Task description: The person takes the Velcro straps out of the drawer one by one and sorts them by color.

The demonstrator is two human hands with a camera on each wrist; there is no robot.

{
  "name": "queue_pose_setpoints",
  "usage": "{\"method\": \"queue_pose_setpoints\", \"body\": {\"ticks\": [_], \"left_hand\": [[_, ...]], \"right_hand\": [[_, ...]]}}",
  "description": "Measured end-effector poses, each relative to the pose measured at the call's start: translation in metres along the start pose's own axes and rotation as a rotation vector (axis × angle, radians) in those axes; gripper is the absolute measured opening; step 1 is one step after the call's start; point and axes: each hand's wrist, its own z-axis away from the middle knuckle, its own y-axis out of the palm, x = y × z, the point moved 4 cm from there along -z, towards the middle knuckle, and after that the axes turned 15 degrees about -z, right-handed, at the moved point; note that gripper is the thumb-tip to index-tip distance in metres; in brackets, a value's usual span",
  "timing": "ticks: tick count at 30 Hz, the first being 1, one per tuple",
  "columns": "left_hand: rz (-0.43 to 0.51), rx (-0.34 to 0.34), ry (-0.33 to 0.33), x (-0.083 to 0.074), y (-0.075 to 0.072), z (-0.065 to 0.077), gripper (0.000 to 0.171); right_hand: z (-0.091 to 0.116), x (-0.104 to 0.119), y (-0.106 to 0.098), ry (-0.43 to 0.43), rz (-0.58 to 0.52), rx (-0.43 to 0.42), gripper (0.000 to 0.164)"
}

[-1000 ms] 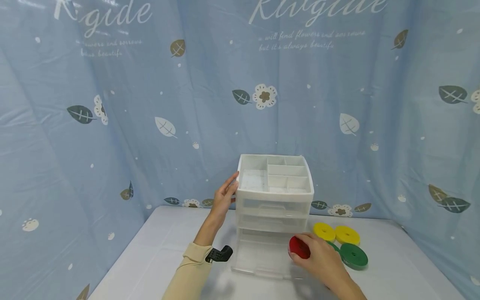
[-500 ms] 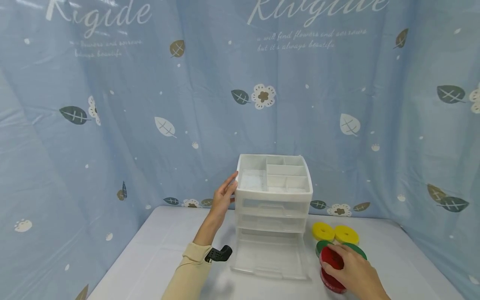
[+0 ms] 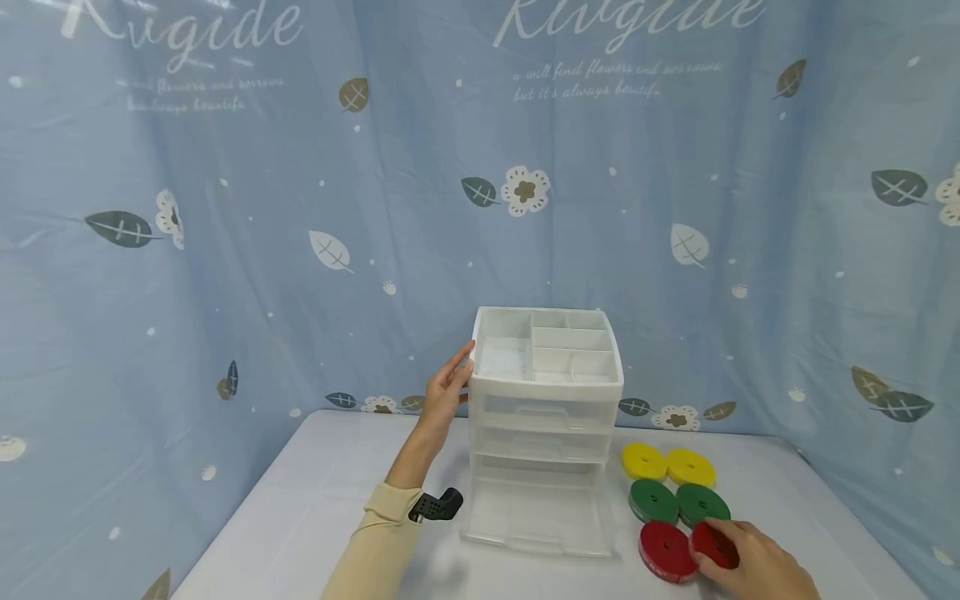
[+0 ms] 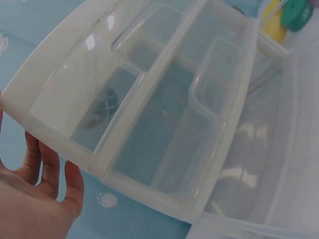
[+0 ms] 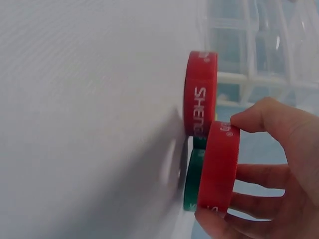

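My right hand [image 3: 761, 560] pinches a red tape roll [image 5: 219, 167] between thumb and fingers, at the right of the table. In the head view this roll sits close beside a second red tape roll [image 3: 666, 550]. The right wrist view shows it tilted slightly, with white lettering on its edge. My left hand [image 3: 444, 393] rests its fingers against the left side of a white plastic drawer unit [image 3: 547, 390]. The unit's clear bottom drawer [image 3: 532, 517] is pulled out, and its two upper drawers are pushed in.
Two green tape rolls [image 3: 653, 502] lie behind the red ones, and two yellow tape rolls [image 3: 643, 462] lie farther back. A divided tray [image 3: 504, 358] forms the unit's top. Behind the white table [image 3: 360, 467] hangs a blue patterned curtain [image 3: 420, 208].
My right hand has carried the red tape roll from over the pulled-out drawer to the right, past the other red roll and down beside it. The left hand has stayed on the unit.
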Motion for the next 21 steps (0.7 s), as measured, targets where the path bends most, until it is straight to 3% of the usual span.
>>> {"method": "queue_pose_setpoints", "body": {"ticks": [5, 12, 21], "left_hand": [[-0.007, 0.021, 0.004, -0.018, -0.003, 0.011, 0.042], [0.000, 0.035, -0.006, -0.022, -0.002, 0.012, 0.043], [-0.005, 0.030, -0.006, -0.023, -0.002, 0.014, 0.043]], "right_hand": [[0.001, -0.011, -0.003, 0.044, -0.012, 0.022, 0.095], [-0.001, -0.022, -0.006, 0.049, -0.011, 0.027, 0.096], [-0.011, -0.028, 0.010, 0.049, 0.013, 0.044, 0.096]]}}
